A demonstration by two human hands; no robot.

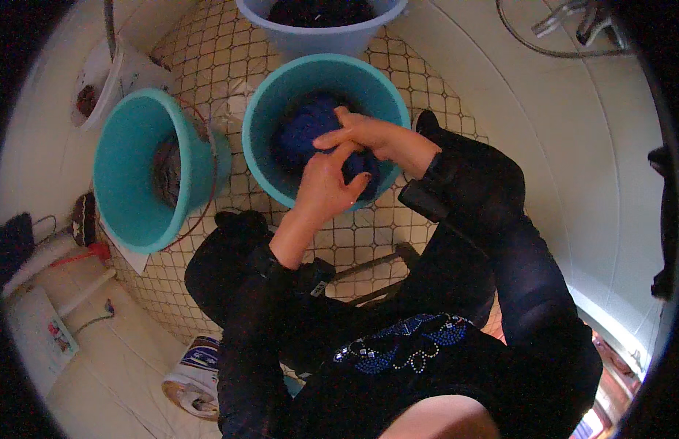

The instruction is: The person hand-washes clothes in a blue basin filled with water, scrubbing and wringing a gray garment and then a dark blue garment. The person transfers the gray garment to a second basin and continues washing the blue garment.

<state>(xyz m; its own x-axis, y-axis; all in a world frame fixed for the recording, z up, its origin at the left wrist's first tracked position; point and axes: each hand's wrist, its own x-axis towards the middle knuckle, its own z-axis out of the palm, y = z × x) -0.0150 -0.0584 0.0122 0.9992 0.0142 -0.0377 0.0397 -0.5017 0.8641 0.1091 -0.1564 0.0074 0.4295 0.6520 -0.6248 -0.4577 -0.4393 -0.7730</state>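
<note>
Over a round teal plastic tub (254, 159), my left hand (324, 189) and my right hand (380, 137) meet, with their fingers overlapping. My left thumb stands apart from its fingers, and the right fingers are spread. Neither hand shows anything gripped. Below them in the tub lies dark blue, wet-looking cloth (306, 129); its lower part is hidden behind my hands. Whether the fingertips touch the cloth, I cannot tell. Both wrists come out of black sleeves.
A pale tub (317, 38) holding dark contents stands beyond. To the left, a teal bucket (133, 175) with a red handle leans beside a white bucket (117, 77). A metal tap (569, 22) is at upper right. My black-clad knees flank the tiled floor (372, 236).
</note>
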